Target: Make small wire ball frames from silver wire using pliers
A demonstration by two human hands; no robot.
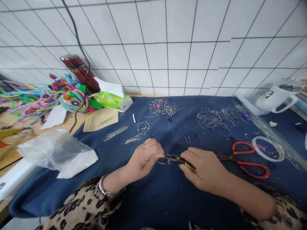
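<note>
My right hand (203, 166) is closed around the yellow and black handles of needle-nose pliers (174, 157). The pliers point left, and their jaw tips meet the fingertips of my left hand (145, 158). Between those left fingers I pinch a thin wire piece (163, 162), bent into a loop with a small pink bit near its right end. My fingers hide part of the wire, and I cannot make out exactly where the jaws grip it. Red-handled scissors (254, 174) lie just to the right of my right hand.
Tangled wire (216, 117) and another tangle (161, 108) lie on the blue cloth (148, 204). A round dish (254, 142) holds pink beads. Straight wires (117, 132), a plastic bag (57, 151), a tissue pack (112, 100) and a red flask (81, 72) are left. A white mug (273, 95) stands right.
</note>
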